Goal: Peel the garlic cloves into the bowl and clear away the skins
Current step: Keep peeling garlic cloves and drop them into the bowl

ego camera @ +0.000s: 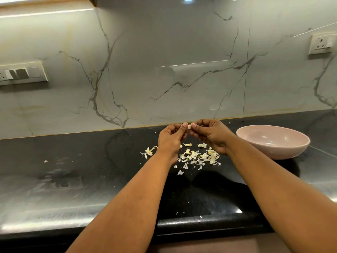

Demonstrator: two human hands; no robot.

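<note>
So both my hands are up together over the counter (pixel 91 179), and I've got one clove (pixel 189 126) pinched between them. My left hand (pixel 170 140) has its fingers curled in with the thumb tip up against the clove from the left. My right hand (pixel 211 136) does the same from the right, thumb and forefinger clamped on it. The clove lies roughly sideways, long axis running from one hand to the other. It's too small to tell how much skin is left on it.

What matters for the drop is that the bowl (pixel 273 148) sits off to the right, just beside my right wrist and well apart from my left. So I reckon the right hand carries the clove over and the left just lets go. It's a short sideways move, nothing in the way.

Counting up: one clove in hand, one bowl, and I can't see any cloves in the part of it that shows. Right below my hands are the skins (pixel 198 157), one loose scatter of way too many flakes to count. There's also a clump (pixel 149 151) just left of my left wrist and a flake (pixel 46 161) far out left. All of that needs clearing, not started yet I'd say.
</note>
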